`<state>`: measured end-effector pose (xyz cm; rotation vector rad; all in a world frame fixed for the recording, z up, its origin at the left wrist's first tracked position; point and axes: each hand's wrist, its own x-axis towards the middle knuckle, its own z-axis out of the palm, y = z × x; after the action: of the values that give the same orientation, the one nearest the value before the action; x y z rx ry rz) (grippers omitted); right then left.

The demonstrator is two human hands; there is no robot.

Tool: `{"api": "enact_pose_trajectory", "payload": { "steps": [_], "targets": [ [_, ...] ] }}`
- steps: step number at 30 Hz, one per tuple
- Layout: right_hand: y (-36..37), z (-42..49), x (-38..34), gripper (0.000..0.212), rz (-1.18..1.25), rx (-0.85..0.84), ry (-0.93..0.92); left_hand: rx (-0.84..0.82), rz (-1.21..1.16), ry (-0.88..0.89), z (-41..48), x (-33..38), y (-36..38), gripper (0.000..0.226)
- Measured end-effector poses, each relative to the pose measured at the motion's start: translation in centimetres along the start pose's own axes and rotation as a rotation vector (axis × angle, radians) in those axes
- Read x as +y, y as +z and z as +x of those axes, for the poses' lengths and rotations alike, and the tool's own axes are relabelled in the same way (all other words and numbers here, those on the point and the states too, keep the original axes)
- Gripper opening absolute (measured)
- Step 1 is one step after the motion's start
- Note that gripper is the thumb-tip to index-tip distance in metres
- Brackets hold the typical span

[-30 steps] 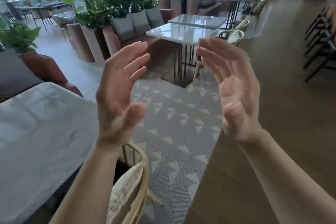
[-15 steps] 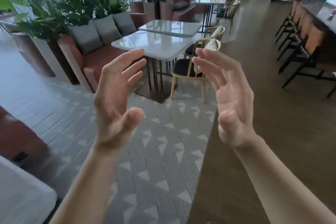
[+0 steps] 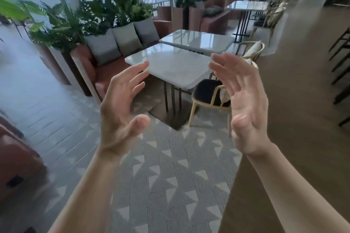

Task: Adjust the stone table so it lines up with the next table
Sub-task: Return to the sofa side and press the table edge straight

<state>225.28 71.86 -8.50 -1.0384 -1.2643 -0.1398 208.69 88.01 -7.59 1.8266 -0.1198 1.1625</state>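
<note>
A white stone table on thin dark legs stands ahead of me on the patterned carpet. Behind it stands a second white stone table, its top set askew to the near one and shifted to the right. My left hand and my right hand are raised in front of me, palms facing each other, fingers spread, holding nothing. Both hands are short of the near table and touch nothing.
A wooden chair with a dark seat stands at the near table's right side. A brown sofa with grey cushions and planters runs along the left. More chairs line the right on the wood floor.
The view has moved forward past the grey table at the left, and the two white tables are now much closer. My hands keep the same raised, spread pose.
</note>
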Motion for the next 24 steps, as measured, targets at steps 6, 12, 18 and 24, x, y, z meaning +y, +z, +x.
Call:
{"api": "enact_pose_trajectory", "payload": {
  "steps": [6, 12, 18, 24],
  "targets": [
    [1.8, 7.0, 12.4, 0.099, -0.015, -0.007, -0.002, 0.029, 0.020, 0.016, 7.9, -11.8, -2.8, 0.084],
    [5.3, 14.3, 24.0, 0.092, -0.017, 0.016, 0.004, 0.008, 0.045, -0.006, 16.8, -22.8, -6.9, 0.080],
    [7.9, 20.6, 35.7, 0.092, -0.025, 0.083, 0.031, -0.061, 0.049, -0.020, 25.4, -33.9, -10.1, 0.078],
    [10.8, 25.6, 48.9, 0.092, -0.043, 0.119, 0.062, -0.125, 0.050, -0.070, 32.0, -47.4, -12.4, 0.079]
  ]
}}
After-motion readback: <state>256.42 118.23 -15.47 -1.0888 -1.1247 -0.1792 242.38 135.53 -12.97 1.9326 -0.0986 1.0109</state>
